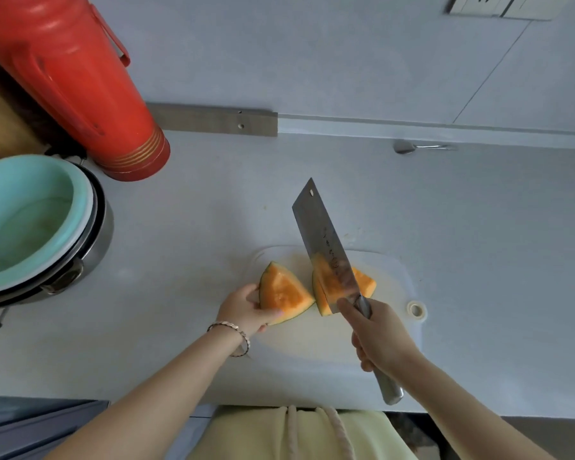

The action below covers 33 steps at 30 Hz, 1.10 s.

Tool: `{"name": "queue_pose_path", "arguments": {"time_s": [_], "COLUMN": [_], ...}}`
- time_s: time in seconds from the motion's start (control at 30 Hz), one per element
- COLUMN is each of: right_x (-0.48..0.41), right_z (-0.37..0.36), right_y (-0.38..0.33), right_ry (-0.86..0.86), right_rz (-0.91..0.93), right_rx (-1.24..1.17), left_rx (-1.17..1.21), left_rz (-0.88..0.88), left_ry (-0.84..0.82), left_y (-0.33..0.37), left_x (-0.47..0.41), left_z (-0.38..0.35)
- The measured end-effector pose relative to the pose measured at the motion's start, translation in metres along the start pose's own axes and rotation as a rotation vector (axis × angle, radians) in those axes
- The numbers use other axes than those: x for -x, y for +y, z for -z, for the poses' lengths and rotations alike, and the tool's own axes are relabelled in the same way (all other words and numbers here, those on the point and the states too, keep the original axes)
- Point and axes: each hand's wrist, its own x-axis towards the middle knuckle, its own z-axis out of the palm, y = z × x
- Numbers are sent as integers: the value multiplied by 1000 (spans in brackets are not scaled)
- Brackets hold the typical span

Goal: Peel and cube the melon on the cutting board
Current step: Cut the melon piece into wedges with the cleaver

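Head view, the only view supplied.

**Location of work.** The melon lies on the white cutting board [395,327], which sits on the pale desk [180,227] directly in front of the person. It is in wedges, not whole. The left wedge [284,292] is at the board's left edge. The right wedge [322,295] is just beside it, toward the board's middle.

**Hands.** The left hand [246,307] grips the left wedge, fingers curled round its rind and thumb at its near edge. The right hand [379,333] is closed round the handle of a cleaver [319,234], forefinger reaching toward the heel of the blade. The blade stands tilted over the right wedge, and orange flesh shows on both sides of it. Whether the edge has entered the flesh, or whether that wedge is already two pieces, cannot be told.

**Progress.** Judged early.
- Done: the melon is divided into wedges, and no seeds show on the cut faces.
- Outstanding: green-edged rind remains on every piece visible, so peeling is not done.
- Outstanding: no cubes are on the board, so cubing has not started.

**Other items.**
- A red flask [80,78] stands at the rear left.
- A teal basin [24,220], nested in a steel pot, sits at the left edge.
- A metal spoon [405,147] lies by the wall, well apart from the board.
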Motion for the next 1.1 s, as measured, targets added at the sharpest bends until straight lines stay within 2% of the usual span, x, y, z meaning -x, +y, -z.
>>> {"name": "queue_pose_path", "arguments": {"time_s": [0.23, 0.53, 0.8, 1.1], "right_x": [8, 7, 14, 8], "right_z": [-16, -26, -24, -21], "right_y": [-9, -7, -4, -21], "right_ry": [-26, -41, -67, -131], "right_rz": [12, 51, -12, -60], "right_rx": [169, 327, 433, 535], "left_rx": [53, 12, -29, 45], "left_rz": [-94, -79, -55, -42], "left_ry": [26, -19, -62, -84], "left_y": [1, 2, 2, 2], "left_x": [0, -10, -16, -15], "left_z": [-8, -3, -4, -4]}}
